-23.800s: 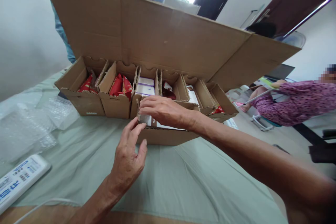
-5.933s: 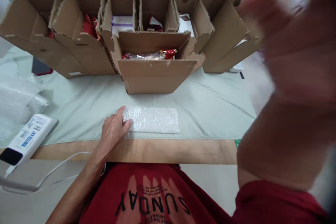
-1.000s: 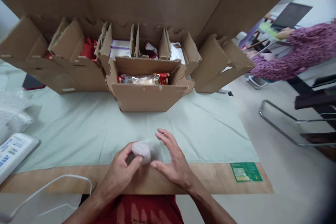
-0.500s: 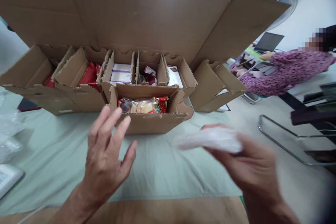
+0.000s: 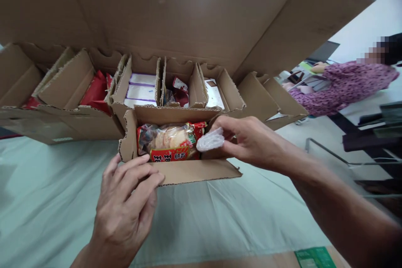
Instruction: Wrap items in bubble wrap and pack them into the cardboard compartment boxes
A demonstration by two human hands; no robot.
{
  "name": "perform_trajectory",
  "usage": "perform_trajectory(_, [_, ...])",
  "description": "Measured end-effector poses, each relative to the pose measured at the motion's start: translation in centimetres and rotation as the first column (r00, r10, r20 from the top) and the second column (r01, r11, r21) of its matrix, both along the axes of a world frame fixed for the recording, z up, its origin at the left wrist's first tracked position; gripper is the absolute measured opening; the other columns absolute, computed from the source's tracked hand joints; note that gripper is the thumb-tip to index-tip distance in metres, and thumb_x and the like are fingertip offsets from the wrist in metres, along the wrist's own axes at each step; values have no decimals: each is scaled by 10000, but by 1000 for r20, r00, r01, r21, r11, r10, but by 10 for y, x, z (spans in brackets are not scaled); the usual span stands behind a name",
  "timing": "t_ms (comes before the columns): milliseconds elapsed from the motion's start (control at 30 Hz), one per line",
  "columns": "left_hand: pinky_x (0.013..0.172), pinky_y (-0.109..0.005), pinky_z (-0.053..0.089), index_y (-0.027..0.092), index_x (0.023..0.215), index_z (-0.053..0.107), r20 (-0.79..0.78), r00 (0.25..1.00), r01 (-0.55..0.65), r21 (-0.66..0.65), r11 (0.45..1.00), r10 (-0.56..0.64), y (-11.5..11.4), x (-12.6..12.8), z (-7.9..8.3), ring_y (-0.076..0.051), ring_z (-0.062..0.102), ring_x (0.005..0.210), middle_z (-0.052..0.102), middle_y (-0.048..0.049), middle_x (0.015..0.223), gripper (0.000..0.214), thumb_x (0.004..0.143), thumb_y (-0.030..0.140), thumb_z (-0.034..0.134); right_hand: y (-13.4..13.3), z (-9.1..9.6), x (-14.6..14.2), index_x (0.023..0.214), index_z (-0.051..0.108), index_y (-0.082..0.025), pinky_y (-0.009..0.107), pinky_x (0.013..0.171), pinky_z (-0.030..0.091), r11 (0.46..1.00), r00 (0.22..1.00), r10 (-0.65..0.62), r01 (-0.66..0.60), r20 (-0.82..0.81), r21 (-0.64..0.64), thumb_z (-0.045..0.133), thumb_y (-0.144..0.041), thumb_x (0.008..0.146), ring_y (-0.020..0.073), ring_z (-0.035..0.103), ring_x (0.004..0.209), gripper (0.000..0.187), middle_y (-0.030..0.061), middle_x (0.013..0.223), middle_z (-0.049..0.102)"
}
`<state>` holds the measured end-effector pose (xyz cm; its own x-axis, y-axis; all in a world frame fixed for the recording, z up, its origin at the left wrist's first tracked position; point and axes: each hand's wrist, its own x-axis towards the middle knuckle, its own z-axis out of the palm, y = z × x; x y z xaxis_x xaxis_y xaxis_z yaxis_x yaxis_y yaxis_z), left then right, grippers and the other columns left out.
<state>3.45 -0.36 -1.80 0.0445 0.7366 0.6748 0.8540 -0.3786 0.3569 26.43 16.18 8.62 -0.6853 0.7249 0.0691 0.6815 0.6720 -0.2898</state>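
Note:
A small cardboard box (image 5: 201, 171) stands in front of a row of others. Inside it lies a clear and red snack bag (image 5: 171, 140) with rice crackers showing through its window. My left hand (image 5: 128, 201) grips the box's front wall near its left end, fingertips over the top edge and the thumb mostly hidden. At the box's right end, my right hand (image 5: 241, 136) pinches a folded piece of whitish clear plastic (image 5: 211, 140). The plastic is just inside the box, at the right end of the snack bag; whether the two touch, I cannot tell.
Behind is a row of cardboard bins holding red packets (image 5: 97, 90), white-and-purple boxes (image 5: 141, 88), a dark red packet (image 5: 181, 92) and a white box (image 5: 213, 94). A tall cardboard panel (image 5: 176, 16) rises at the back. A person in a pink patterned top (image 5: 348, 86) sits right.
My right hand has carried the plastic left and up into the box's right end. My left hand has closed on the front wall, which now leans outward, showing more of the snack bag.

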Motion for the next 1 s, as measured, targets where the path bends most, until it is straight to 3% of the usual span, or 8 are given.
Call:
perform_trajectory(167, [1153, -556, 360, 178, 1053, 671, 13, 1000, 8, 15, 1000, -9, 2, 0, 0, -248, 646, 1150, 697, -67, 1027, 294, 871, -40, 595, 7, -8, -23, 830, 694, -182, 277, 546, 244, 989, 844, 147, -143, 516, -47, 585, -82, 838, 167, 609, 646, 148, 41, 733, 717])
perform_trajectory(367, [1166, -553, 349, 184, 1042, 665, 8, 1000, 18, 21, 1000, -18, 4, 1, 0, -243, 642, 1151, 690, -57, 1019, 281, 876, -33, 600, 14, -34, -47, 875, 782, -148, 306, 625, 350, 978, 676, 187, -196, 713, -71, 564, -38, 847, 228, 697, 772, 246, 120, 842, 780])
perform_trajectory(533, [1189, -501, 372, 200, 1337, 592, 96, 991, -104, 52, 993, 99, 1, 4, 4, -265, 546, 1325, 601, -121, 1319, 515, 856, 40, 685, 5, -13, -9, 996, 764, -195, 374, 811, 445, 953, 878, 155, -254, 453, 166, 640, -157, 870, 272, 699, 948, 181, 87, 978, 783])
perform_trajectory(600, [1216, -493, 349, 244, 1520, 439, 213, 960, -197, 65, 978, 179, -3, 3, 2, -285, 430, 1447, 456, -136, 1522, 758, 837, 97, 732, -8, -2, 24, 1060, 747, -214, 397, 816, 469, 942, 979, 4, -72, 202, 328, 619, -245, 925, 270, 701, 910, 189, 74, 1023, 781])
perform_trajectory(667, [1242, -521, 311, 301, 1586, 337, 381, 900, -245, 38, 969, 212, -3, 1, -4, -303, 349, 1506, 354, -108, 1618, 881, 825, 157, 758, -23, -2, 58, 1052, 739, -235, 394, 759, 499, 922, 988, -147, 157, -54, 354, 590, -325, 963, 239, 692, 783, 196, 54, 992, 779])
perform_trajectory(800, [1225, -544, 339, 313, 1596, 303, 746, 637, -24, -233, 972, 194, 10, -3, -17, -311, 421, 1467, 402, -100, 1617, 869, 853, 298, 753, -41, -45, 90, 1201, 687, -240, 368, 664, 557, 963, 936, -256, 268, -241, 19, 673, -495, 901, 249, 710, 820, 394, 70, 1061, 771])
perform_trajectory(900, [1204, -515, 369, 257, 1534, 418, 890, 435, 206, -245, 947, 136, 29, -3, -23, -291, 539, 1355, 577, -97, 1472, 778, 834, 316, 752, -39, -88, 70, 1324, 613, -215, 428, 833, 598, 967, 910, -208, 137, -358, -214, 723, -617, 829, 294, 695, 1040, 647, 113, 1249, 716])
perform_trajectory(1000, [1214, -474, 351, 219, 1445, 522, 922, 370, 232, -209, 950, 113, 40, 2, -23, -270, 569, 1306, 645, -78, 1383, 714, 778, 284, 771, -34, -111, 40, 1327, 610, -207, 458, 952, 573, 949, 818, -218, 49, -533, -313, 681, -642, 857, 312, 661, 1153, 644, 121, 1317, 684])
